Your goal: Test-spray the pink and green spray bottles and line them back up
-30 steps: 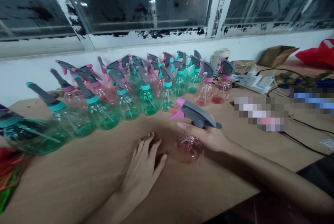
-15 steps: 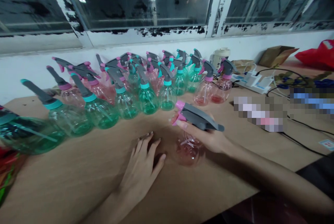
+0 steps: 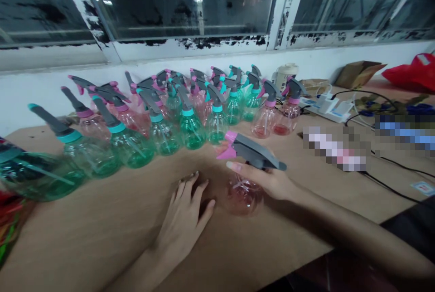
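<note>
A clear pink spray bottle [image 3: 245,197] stands on the wooden table [image 3: 112,224], its grey trigger head with a pink nozzle and lever pointing left. My right hand [image 3: 265,178] is wrapped round the neck just under that head, with the thumb along the near side and fingertips showing behind the lever. To the left of the bottle my left hand [image 3: 186,208] lies palm down on the tabletop, fingers spread, holding nothing.
Several green spray bottles [image 3: 193,131] and pink spray bottles [image 3: 97,122] crowd along the wall. At the right lie a white power strip [image 3: 329,107], black cables, a brown paper bag [image 3: 360,73] and a red bag [image 3: 413,74]. Two items are pixelated.
The right hand and the spray bottle's head have shifted slightly left, and the thumb has come off the pink lever. My left hand has stayed in place.
</note>
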{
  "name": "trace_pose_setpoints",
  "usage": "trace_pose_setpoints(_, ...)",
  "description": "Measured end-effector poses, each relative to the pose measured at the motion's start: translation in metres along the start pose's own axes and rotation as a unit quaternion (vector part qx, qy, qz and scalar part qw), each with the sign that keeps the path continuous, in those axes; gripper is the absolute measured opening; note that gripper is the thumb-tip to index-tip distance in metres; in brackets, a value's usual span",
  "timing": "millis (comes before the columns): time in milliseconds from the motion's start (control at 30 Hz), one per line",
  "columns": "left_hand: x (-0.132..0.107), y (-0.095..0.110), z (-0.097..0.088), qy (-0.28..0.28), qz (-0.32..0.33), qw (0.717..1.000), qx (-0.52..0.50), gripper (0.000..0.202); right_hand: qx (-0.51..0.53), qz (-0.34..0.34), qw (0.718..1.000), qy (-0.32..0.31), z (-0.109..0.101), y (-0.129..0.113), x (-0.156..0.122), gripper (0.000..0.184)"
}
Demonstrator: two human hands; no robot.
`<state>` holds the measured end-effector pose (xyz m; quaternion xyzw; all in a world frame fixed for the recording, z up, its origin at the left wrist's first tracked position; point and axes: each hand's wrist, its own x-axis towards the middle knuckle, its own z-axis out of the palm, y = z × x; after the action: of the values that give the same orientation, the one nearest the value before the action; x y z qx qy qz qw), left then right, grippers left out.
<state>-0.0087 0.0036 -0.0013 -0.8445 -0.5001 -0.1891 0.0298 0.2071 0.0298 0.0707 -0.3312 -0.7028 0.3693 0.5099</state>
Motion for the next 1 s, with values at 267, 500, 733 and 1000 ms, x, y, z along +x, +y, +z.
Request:
trace_pose_setpoints(267, 0.0013, 0.0004, -0.0013, 0.004, 0.009, 1.000, 0.009, 0.037, -0.035, 0.014, 0.999, 0.006, -0.0004, -0.0012, -0.0013, 0.021)
trace_pose_setpoints(500, 0.0010, -0.0004, -0.0018, 0.005, 0.016, 1.000, 0.015, 0.037, -0.005, 0.016, 1.000, -0.012, 0.0002, -0.0018, -0.0003, 0.024)
trace_pose_setpoints(733, 0.0017, -0.0006, -0.0010, 0.003, 0.013, 1.000, 0.012, 0.035, 0.022, 0.047, 0.999, 0.006, 0.0015, -0.0012, -0.0030, 0.023)
trace_pose_setpoints(1000, 0.0019, 0.0022, -0.0014, -0.013, 0.003, 1.000, 0.018, 0.037, 0.002, 0.011, 1.000, 0.006, 0.0014, -0.0031, -0.0033, 0.014)
